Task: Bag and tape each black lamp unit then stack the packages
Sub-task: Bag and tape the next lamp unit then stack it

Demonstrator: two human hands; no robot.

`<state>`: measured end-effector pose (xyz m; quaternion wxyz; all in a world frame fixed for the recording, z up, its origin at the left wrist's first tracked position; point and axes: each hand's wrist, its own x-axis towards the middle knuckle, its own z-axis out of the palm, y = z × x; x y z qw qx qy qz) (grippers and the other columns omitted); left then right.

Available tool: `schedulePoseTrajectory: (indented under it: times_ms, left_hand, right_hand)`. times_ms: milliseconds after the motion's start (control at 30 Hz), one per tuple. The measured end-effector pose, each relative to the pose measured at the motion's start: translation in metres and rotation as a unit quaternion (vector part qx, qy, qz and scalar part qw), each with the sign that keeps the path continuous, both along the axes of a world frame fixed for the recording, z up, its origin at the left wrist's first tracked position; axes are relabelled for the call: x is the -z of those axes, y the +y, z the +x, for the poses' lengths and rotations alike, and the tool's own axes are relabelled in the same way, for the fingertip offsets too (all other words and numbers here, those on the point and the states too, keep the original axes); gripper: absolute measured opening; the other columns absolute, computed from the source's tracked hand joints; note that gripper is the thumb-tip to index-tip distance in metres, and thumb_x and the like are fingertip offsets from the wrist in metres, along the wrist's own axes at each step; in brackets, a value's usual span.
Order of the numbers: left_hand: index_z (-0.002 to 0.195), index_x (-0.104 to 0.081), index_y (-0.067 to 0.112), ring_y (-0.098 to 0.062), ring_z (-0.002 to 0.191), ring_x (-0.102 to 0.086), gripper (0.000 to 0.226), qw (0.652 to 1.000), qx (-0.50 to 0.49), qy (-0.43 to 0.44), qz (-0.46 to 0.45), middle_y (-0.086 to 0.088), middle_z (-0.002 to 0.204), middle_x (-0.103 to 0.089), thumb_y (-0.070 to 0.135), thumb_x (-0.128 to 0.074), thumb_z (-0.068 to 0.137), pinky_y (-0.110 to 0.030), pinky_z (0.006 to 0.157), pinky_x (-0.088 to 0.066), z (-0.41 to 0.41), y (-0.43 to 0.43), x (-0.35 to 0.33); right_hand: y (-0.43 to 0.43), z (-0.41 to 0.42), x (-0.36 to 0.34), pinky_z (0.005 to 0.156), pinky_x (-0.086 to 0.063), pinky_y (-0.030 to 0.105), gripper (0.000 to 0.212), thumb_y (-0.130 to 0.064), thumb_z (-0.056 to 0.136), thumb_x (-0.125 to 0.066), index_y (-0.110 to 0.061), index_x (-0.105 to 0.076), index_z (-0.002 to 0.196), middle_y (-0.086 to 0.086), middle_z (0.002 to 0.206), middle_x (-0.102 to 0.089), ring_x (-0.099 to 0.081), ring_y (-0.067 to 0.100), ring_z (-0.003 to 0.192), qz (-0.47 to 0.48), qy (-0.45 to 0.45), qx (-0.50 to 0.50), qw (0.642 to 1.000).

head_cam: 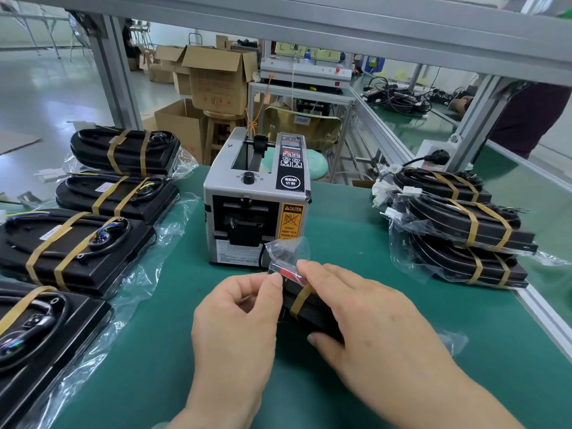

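Note:
A black lamp unit (pixel 312 314) in a clear plastic bag lies on the green mat just in front of the tape dispenser (pixel 257 196). One tan tape band crosses it. My right hand (pixel 371 317) rests over the unit, thumb on its near edge and fingers on the folded bag end. My left hand (pixel 238 320) pinches the bag's edge (pixel 288 252) at the unit's left end. Several bagged, taped units (pixel 74 249) lie in a row on the left. A stack of finished packages (pixel 464 227) sits on the right.
An aluminium frame rail (pixel 541 308) edges the mat on the right. A power strip with a black plug (pixel 436 156) sits behind the right stack. Cardboard boxes (pixel 216 78) and a stool stand beyond the bench. A person in dark clothing (pixel 526 116) is at the far right.

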<state>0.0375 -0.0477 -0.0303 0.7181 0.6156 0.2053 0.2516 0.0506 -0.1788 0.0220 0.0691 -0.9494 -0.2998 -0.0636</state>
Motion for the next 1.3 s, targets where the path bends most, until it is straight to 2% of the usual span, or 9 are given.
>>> schedulePoseTrajectory:
  times_ms: [133,500,633,733,833,933,1067,1167,1300]
  left_hand:
    - [0.075,-0.071,0.038,-0.004,0.055,-0.062,0.009,1.0,-0.006,-0.001,0.01,0.005,0.063,-0.071,0.029,-0.072,0.078,-0.032,0.062,-0.056,0.001,0.0,0.001]
    - [0.089,-0.066,0.023,-0.002,0.065,-0.066,0.021,0.999,0.007,0.001,-0.05,0.004,0.078,-0.072,0.024,-0.077,0.072,-0.027,0.066,-0.052,0.006,0.005,0.002]
    - [0.116,-0.06,0.026,-0.004,0.096,-0.067,0.067,0.986,0.147,0.004,-0.079,0.006,0.106,-0.071,0.048,-0.073,0.054,-0.028,0.086,-0.052,0.011,0.012,0.002]
    - [0.108,-0.071,0.031,-0.008,0.104,-0.064,0.05,0.958,0.276,-0.008,-0.08,0.005,0.109,-0.072,0.048,-0.066,0.062,-0.032,0.1,-0.044,0.014,0.014,-0.001]
    - [0.103,-0.072,0.031,-0.013,0.095,-0.064,0.041,0.954,0.288,-0.02,-0.075,-0.001,0.102,-0.074,0.047,-0.062,0.067,-0.03,0.09,-0.046,0.02,0.018,-0.001]
    - [0.099,-0.073,0.024,-0.009,0.083,-0.064,0.04,0.955,0.29,-0.027,-0.057,-0.002,0.093,-0.074,0.048,-0.061,0.069,-0.019,0.073,-0.049,0.024,0.019,-0.002]
    - [0.092,-0.076,0.028,-0.006,0.073,-0.064,0.039,0.954,0.286,-0.015,-0.09,0.002,0.088,-0.074,0.05,-0.06,0.064,-0.019,0.063,-0.051,0.03,0.022,-0.001]
    - [0.092,-0.076,0.034,-0.005,0.075,-0.066,0.041,0.953,0.291,-0.017,-0.086,0.005,0.09,-0.075,0.054,-0.058,0.062,-0.022,0.063,-0.051,0.033,0.023,-0.002]
    - [0.095,-0.075,0.031,-0.006,0.078,-0.067,0.039,0.956,0.284,-0.039,-0.064,0.0,0.093,-0.075,0.053,-0.05,0.074,-0.016,0.06,-0.05,0.033,0.017,-0.002]
  right_hand:
    - [-0.002,0.0,-0.001,0.066,-0.056,0.031,0.084,-0.036,0.057,-0.085,-0.028,-0.049,0.132,-0.011,0.112,-0.064,-0.066,0.019,0.077,0.003,-0.008,0.017,1.0]
    - [-0.001,0.002,0.003,0.093,-0.043,0.027,0.081,-0.043,0.081,-0.065,-0.042,-0.016,0.145,-0.021,0.138,-0.041,-0.054,0.016,0.108,0.04,-0.019,-0.032,0.999]
    - [-0.002,0.003,0.005,0.093,-0.046,0.027,0.08,-0.04,0.077,-0.07,-0.041,-0.025,0.143,-0.02,0.136,-0.047,-0.057,0.016,0.107,0.051,-0.021,-0.041,0.998]
    - [-0.006,0.006,0.004,0.077,-0.055,0.031,0.081,-0.035,0.064,-0.081,-0.032,-0.044,0.136,-0.015,0.119,-0.062,-0.066,0.018,0.09,0.052,-0.047,-0.05,0.996]
    - [-0.01,0.01,0.007,0.066,-0.057,0.027,0.083,-0.037,0.055,-0.085,-0.026,-0.051,0.13,-0.012,0.109,-0.067,-0.069,0.016,0.08,0.063,-0.094,-0.048,0.992]
    - [-0.018,0.013,0.014,0.085,-0.048,0.021,0.071,-0.038,0.061,-0.078,-0.023,-0.052,0.125,-0.008,0.121,-0.064,-0.065,0.014,0.099,0.121,-0.161,-0.055,0.978]
    - [-0.048,0.014,0.029,0.094,-0.045,0.04,0.038,-0.039,0.076,-0.071,-0.022,-0.058,0.108,-0.001,0.117,-0.065,-0.061,0.018,0.107,0.21,-0.27,-0.09,0.936]
    - [-0.069,0.013,0.044,0.098,-0.042,0.046,0.058,-0.053,0.074,-0.068,-0.023,-0.053,0.122,-0.001,0.126,-0.06,-0.056,0.014,0.115,0.214,-0.232,-0.076,0.946]
    - [-0.067,0.011,0.049,0.11,-0.027,0.017,0.088,-0.058,0.064,-0.071,-0.025,-0.038,0.139,-0.014,0.146,-0.038,-0.036,0.004,0.135,0.266,-0.115,-0.061,0.955]
